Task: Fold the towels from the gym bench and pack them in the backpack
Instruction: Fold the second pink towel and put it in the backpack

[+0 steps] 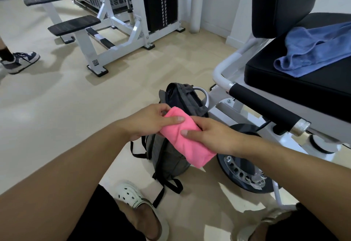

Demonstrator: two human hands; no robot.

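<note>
- I see left hand (150, 121) and right hand (210, 136) both clamped on folded pink towel (187, 142), above grey backpack (169, 155).
- Blue towel (311, 49) lies unfolded on bench seat (284, 81).

Two towels are in view: one pink towel (187, 140), folded, and one blue towel (311, 51), crumpled; one grey backpack (171, 157); two hands, the left hand (150, 121) and the right hand (210, 136); one black padded bench (303, 87); two white clogs, one (136, 201) plain, the other (266, 221) partly hidden; one sneaker (20, 61) at the left edge.
</note>
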